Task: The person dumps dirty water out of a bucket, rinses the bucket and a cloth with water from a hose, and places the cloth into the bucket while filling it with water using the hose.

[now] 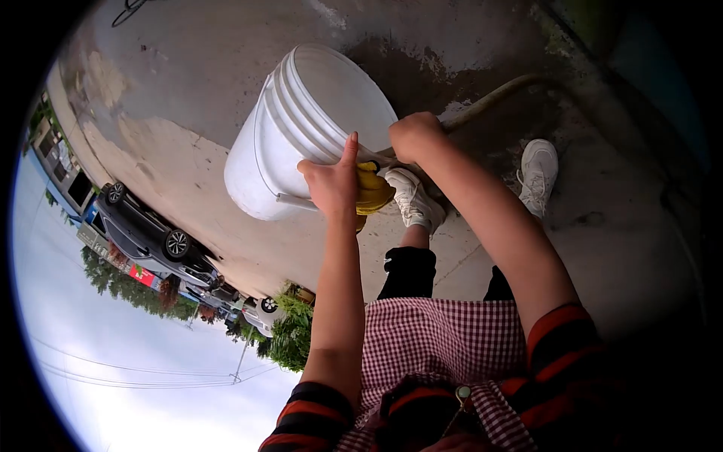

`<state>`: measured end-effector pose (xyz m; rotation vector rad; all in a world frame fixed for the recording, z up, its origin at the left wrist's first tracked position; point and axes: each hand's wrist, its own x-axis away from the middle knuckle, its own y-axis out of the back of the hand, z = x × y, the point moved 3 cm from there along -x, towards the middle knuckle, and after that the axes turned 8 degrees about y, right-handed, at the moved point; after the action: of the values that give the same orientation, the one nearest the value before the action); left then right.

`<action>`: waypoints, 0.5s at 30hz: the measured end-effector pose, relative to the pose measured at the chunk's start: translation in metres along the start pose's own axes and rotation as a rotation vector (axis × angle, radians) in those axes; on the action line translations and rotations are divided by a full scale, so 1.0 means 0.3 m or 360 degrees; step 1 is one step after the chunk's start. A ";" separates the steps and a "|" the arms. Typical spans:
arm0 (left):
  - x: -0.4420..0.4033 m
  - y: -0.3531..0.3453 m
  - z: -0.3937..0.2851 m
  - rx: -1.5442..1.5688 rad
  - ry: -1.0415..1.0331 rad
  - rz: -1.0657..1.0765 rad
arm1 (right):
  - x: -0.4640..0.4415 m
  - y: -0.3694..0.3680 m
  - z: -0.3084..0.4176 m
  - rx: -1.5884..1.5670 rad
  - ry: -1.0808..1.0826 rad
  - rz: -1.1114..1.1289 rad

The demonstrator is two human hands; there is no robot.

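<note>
A white plastic bucket (275,143) with a wire bail handle (260,143) is tipped, its mouth facing the upper right of the view. My left hand (331,181) is closed on the bucket's rim, with the thumb along the edge. Just beside it sits a yellow object (374,188), partly hidden by that hand; its kind is unclear. My right hand (416,137) is a fist near the bucket's mouth. A hose (497,96) leads to that fist and seems held in it, though the fingers are mostly hidden.
My white shoes (538,173) stand on the concrete ground (181,173). Wet patches (422,64) darken it beyond the bucket. Parked cars (147,233) and green bushes (292,331) are off to the left. A thin dark cable (128,11) lies at the top left.
</note>
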<state>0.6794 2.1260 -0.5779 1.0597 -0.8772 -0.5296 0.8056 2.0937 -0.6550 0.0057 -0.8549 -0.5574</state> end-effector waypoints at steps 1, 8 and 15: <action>0.005 0.007 -0.004 -0.0015 0.0038 0.0043 | 0.023 0.014 0.004 0.0016 -0.0074 0.0018; -0.003 0.056 -0.016 -0.0004 0.0135 0.0265 | 0.198 0.011 0.074 -0.0080 -0.0359 -0.0157; -0.103 0.238 0.000 0.0019 0.0034 0.0399 | 0.431 -0.015 0.166 -0.0672 -0.0190 -0.0647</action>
<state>0.6601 2.1788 -0.5240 0.9476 -0.9791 -0.3032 0.8356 2.0401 -0.5307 -0.2455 -0.8419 -1.1223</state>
